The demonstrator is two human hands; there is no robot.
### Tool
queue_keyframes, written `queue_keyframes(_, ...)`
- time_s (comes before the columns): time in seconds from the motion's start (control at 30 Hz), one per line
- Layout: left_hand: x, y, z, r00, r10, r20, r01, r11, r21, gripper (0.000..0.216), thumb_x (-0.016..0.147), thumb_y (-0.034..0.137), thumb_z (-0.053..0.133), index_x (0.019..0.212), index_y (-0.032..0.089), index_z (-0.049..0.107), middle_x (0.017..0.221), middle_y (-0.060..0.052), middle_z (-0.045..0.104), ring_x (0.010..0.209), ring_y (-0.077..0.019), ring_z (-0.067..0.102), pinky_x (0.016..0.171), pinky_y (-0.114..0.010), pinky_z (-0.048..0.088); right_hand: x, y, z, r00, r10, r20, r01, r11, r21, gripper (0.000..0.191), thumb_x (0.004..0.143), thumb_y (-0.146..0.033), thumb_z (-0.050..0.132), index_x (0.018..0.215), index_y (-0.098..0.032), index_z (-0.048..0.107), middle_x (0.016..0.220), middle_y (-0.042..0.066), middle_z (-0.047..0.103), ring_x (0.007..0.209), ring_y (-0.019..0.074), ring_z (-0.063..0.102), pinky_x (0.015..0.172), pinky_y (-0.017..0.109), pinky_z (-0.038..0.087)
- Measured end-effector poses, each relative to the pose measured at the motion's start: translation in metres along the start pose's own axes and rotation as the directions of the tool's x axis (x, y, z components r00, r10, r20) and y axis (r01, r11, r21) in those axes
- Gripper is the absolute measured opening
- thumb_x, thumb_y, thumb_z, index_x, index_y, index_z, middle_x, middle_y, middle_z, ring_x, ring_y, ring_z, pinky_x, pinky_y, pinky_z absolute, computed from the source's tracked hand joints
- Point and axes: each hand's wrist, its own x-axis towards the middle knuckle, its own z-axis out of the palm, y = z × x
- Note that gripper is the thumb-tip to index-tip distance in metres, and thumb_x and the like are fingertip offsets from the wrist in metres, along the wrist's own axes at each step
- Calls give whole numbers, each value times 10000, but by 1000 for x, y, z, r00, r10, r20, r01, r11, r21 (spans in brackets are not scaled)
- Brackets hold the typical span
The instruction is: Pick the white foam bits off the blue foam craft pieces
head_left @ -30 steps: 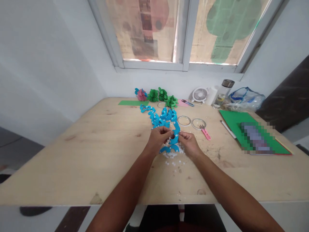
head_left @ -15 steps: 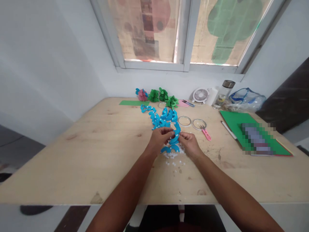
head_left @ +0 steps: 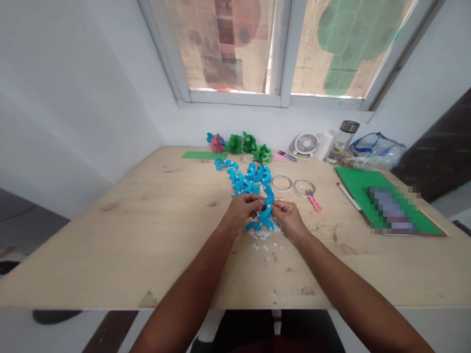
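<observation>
From where I stand, the curved blue strip is up between the person's two hands, to the left of the pink-handled snips. The left hand pinches its inner side between thumb and fingers; the right hand, between strip and snips, has its fingertips drawn together at the outer edge, though what exactly they nip is too small to tell.

It looks like paper or thin card, so I'd expect next to no weight, an easy bend and a quick crease under a hard squeeze. The small white squares on it could well be tacky; I'd take it lightly by the edge, on a plain blue stretch between them.

More scalloped blue pieces lie heaped to the left of the snips and farther off. White scraps, flat and flimsy, litter the pale, knotty wood counter left of the snips and nearer the person. The snips' metal blades lie at a thin, smooth ring. Well beyond them, to the left, sit ruffled green paper balls, all folds and lobes.
</observation>
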Motion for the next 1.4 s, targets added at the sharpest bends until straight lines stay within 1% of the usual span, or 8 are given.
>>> queue_keyframes(0.27,-1,1,-1,1000,-3,-15,2,1000,-21,184,516,258,759,627,130,686,555,-4,603,502,-92,495,481,-223,357,-1,0,1,1000,10,2,-10,1000,23,224,632,-379,741,685,-169,684,575,-12,620,495,122,533,522,248,407)
queue_keyframes(0.5,-1,0,1,998,-43,-46,40,997,-73,216,493,254,774,646,127,690,589,-7,619,534,-97,514,517,-227,372,2,4,1,999,21,-31,-23,998,-55,309,653,-468,707,612,-168,645,539,-10,589,505,131,532,486,242,399)
queue_keyframes(0.73,0,-1,0,997,-70,-21,67,989,-131,231,487,256,794,650,128,693,615,-13,630,589,-110,544,561,-231,409,3,4,3,1000,25,-7,-25,999,-23,316,658,-478,703,615,-173,637,552,-10,596,479,124,524,491,249,409)
queue_keyframes(0.87,-1,0,0,998,-63,-6,61,985,-164,213,479,238,804,615,127,682,585,3,610,576,-101,534,560,-225,415,1,0,5,1000,10,-16,-11,998,-55,322,657,-486,697,635,-170,640,551,-10,594,491,129,527,485,244,396)
queue_keyframes(1.03,-3,2,2,998,-64,-12,61,984,-167,230,464,241,807,621,125,686,602,-7,625,576,-114,543,574,-248,442,-1,-3,6,994,-89,-62,73,974,-216,297,689,-467,665,686,-170,646,574,-5,587,532,137,525,500,246,392)
queue_keyframes(1.17,-4,2,3,996,-76,-43,69,986,-150,269,447,264,811,645,125,693,640,-28,646,607,-142,570,583,-266,463,-3,-3,6,970,-207,-123,135,891,-434,246,712,-405,641,808,-179,658,605,-8,587,550,132,506,516,245,393)
queue_keyframes(1.3,-3,2,4,997,-65,-51,55,985,-164,273,441,262,813,638,119,689,627,-27,644,595,-136,566,585,-264,461,-5,-6,9,933,-296,-203,141,822,-552,249,702,-361,644,893,-208,600,628,-20,597,575,143,538,577,263,427)
queue_keyframes(1.4,-4,2,5,998,-58,-34,51,983,-176,247,455,249,812,619,123,678,596,-8,626,568,-118,548,573,-255,448,-7,-10,12,909,-344,-236,142,787,-601,304,690,-342,654,938,-218,529,754,4,651,638,159,580,640,290,455)
